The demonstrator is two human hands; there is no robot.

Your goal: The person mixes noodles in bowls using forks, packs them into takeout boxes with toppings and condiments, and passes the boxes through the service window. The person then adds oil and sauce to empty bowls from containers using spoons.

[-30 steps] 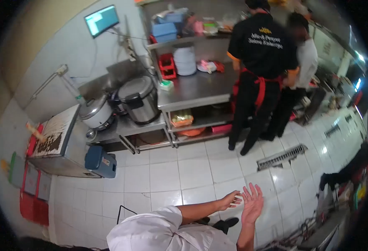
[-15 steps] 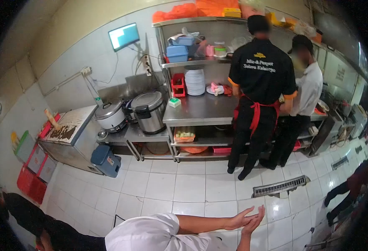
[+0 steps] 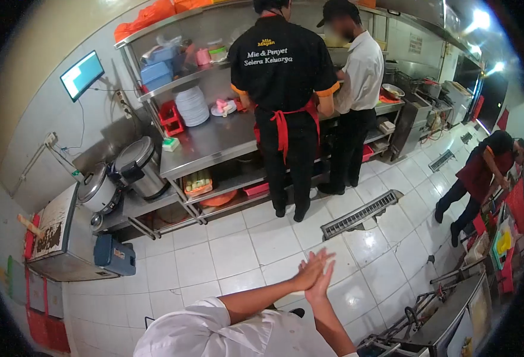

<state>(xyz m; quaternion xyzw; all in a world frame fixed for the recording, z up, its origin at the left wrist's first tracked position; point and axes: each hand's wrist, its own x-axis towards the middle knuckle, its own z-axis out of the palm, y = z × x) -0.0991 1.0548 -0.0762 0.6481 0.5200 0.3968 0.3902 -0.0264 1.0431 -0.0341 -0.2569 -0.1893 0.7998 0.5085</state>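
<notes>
My left hand (image 3: 311, 271) lies against my right hand (image 3: 319, 290) in front of my white-sleeved body, above the tiled floor. The palms touch or nearly touch, and the fingers of both hands stretch out. I see nothing held in either hand. Part of the right palm is hidden behind the left hand.
Two people, one in a black shirt (image 3: 282, 71) and one in a white shirt (image 3: 363, 71), stand at a steel counter (image 3: 214, 140). A floor drain grate (image 3: 362, 214) lies ahead. Another person (image 3: 482, 172) bends at the right, near a metal cart (image 3: 452, 321). Rice cookers (image 3: 140, 166) stand left.
My view has turned to the right, bringing the cart and the bending person further in. My hands have come together from a slightly parted position.
</notes>
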